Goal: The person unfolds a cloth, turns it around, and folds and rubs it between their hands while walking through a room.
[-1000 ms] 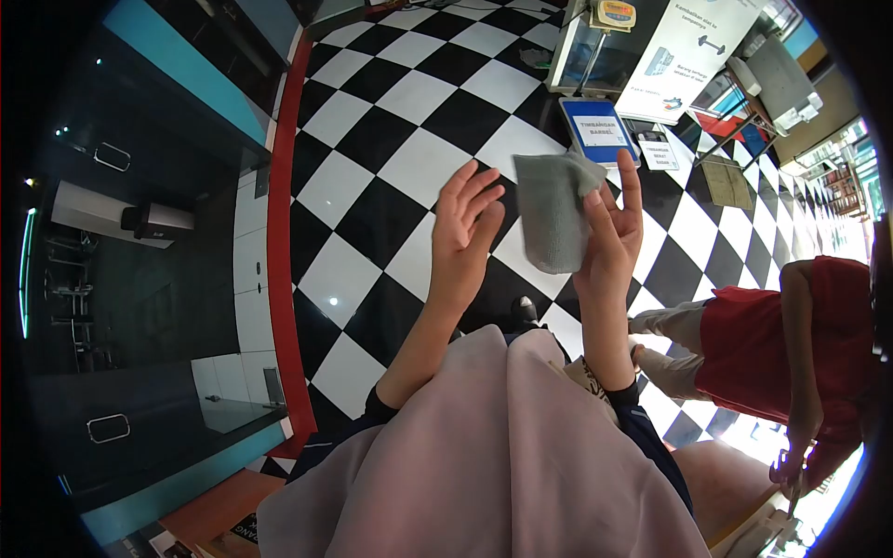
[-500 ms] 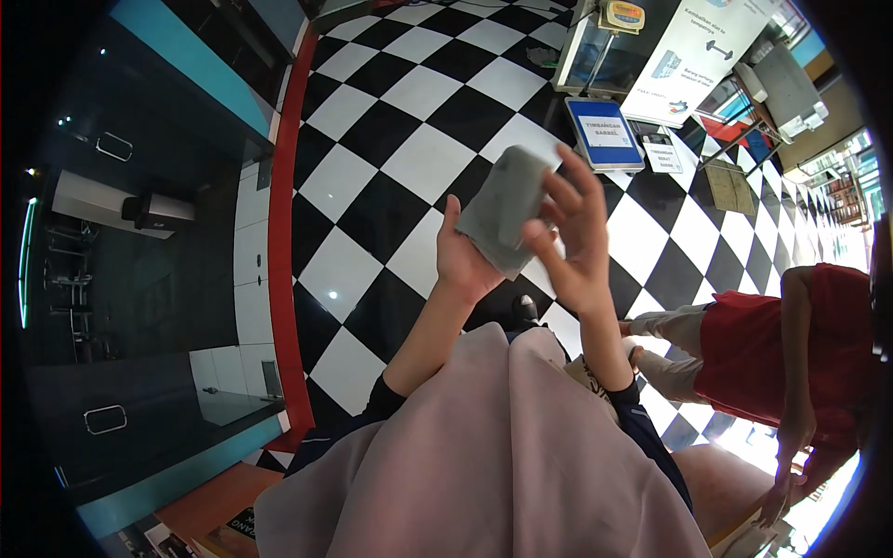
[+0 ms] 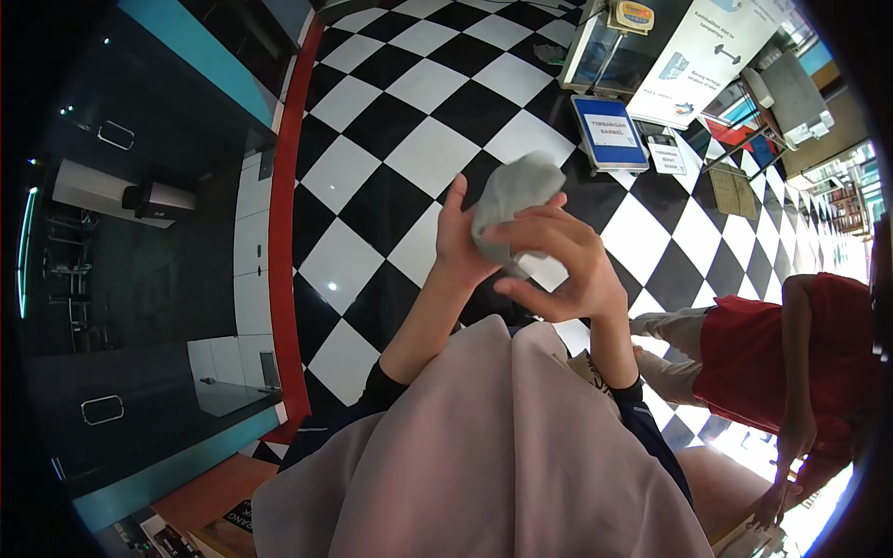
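A grey cloth [image 3: 517,191], bunched and slightly blurred, is between my two hands in front of my chest. My left hand [image 3: 462,244] supports its lower left side, thumb pointing up and the other fingers hidden behind the cloth. Curled over the cloth's lower right part, my right hand [image 3: 567,260] presses its fingertips on it, with the thumb held apart below. Part of the cloth's underside is covered by my fingers.
A blue platform scale [image 3: 609,133] and a white banner [image 3: 698,65] stand ahead on the right. A person in a red shirt [image 3: 758,358] is at the right. Dark glass doors [image 3: 139,279] line the left, beside a checkered floor [image 3: 358,209].
The grey cloth has gone from hanging in my right hand to lying against my left hand, and is now more bunched. My right hand has moved left and curled over it.
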Demonstrator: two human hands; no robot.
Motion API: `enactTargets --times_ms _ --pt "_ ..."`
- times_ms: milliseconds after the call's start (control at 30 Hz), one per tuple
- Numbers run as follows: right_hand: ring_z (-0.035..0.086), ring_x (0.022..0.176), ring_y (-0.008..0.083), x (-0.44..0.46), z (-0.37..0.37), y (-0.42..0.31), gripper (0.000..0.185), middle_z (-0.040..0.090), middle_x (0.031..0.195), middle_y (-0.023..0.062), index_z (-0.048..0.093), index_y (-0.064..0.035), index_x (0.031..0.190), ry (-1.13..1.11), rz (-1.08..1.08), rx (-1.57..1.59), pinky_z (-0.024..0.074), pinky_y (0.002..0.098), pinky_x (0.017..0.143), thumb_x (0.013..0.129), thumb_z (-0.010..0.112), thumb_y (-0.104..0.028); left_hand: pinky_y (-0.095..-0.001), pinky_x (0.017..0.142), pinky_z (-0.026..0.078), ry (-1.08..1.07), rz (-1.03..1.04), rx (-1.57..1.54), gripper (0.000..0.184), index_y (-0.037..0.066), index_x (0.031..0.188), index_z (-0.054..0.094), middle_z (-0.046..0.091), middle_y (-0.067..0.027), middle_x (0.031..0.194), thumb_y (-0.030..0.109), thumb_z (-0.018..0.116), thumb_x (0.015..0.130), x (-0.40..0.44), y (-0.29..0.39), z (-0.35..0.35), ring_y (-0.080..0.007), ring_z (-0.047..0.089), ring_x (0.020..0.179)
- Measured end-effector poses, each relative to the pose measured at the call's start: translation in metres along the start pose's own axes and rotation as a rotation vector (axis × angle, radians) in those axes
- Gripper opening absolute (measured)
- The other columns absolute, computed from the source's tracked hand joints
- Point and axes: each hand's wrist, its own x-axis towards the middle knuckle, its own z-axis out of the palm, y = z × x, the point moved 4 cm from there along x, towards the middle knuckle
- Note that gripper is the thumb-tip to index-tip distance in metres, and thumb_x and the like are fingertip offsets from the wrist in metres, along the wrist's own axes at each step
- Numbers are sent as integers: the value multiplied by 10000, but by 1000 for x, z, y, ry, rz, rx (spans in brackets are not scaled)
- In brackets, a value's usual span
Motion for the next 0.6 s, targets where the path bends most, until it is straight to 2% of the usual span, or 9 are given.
enactTargets --times_ms 167,233,333,367,400,433,467,500,600 --pt "639 792 204 5 -9 -3 177 653 737 40 648 -69 837 47 -213 -208 390 428 909 692 696 -159 -474 1027 296 -119 209 80 858 20 1366 238 264 -213 1387 679 222 818 -2 22 26 -323 274 1293" --pt "626 871 216 2 -15 5 200 654 864 82 629 -56 916 216 -112 -114 398 425 908 746 668 -154 -470 1039 272 -57 282 103 873 41 1380 219 269 -193 1391 698 219 806 -3 30 31 -321 258 1299" --pt "569 1007 248 3 -5 25 377 596 1069 123 524 -68 1145 501 171 293 406 420 901 845 566 -292 -407 1035 273 -50 603 562 888 23 1392 170 250 -210 1395 699 215 819 -9 42 60 -331 305 1273" --pt "529 1060 266 4 2 36 474 535 1157 129 435 -82 1230 478 393 691 404 431 901 869 482 -387 -407 1035 273 -51 604 563 888 23 1392 170 250 -210 1395 699 215 819 -12 41 64 -331 305 1273" --pt "489 1113 283 5 13 44 572 474 1246 134 346 -97 1314 435 615 1088 402 441 900 893 397 -482 -387 1018 287 50 589 957 872 13 1385 190 280 -206 1384 687 201 831 -16 37 68 -313 324 1263" --pt "489 1113 283 6 15 48 572 474 1246 134 346 -97 1314 434 613 1088 402 441 900 893 397 -482 -367 1000 300 156 558 1349 859 2 1378 211 311 -202 1372 674 188 844 -17 35 69 -295 343 1254" --pt "469 1133 285 6 25 54 618 444 1273 129 316 -111 1334 346 669 1375 397 458 901 885 340 -534 -368 994 292 44 786 1713 800 -19 1347 279 340 -182 1367 622 186 877 -11 39 73 -273 343 1259" --pt "449 1152 286 6 35 56 664 414 1301 124 287 -125 1355 247 718 1659 393 476 901 877 283 -587 -487 1028 192 -4 884 1878 635 39 1313 368 393 -179 1329 519 277 908 -12 33 90 -354 330 1261" --pt "411 1198 277 11 35 55 610 392 1331 79 303 -145 1352 310 509 1844 371 499 925 891 303 -545 -470 1039 179 -124 792 1998 633 45 1310 378 394 -156 1336 522 282 904 -9 29 78 -361 287 1283"
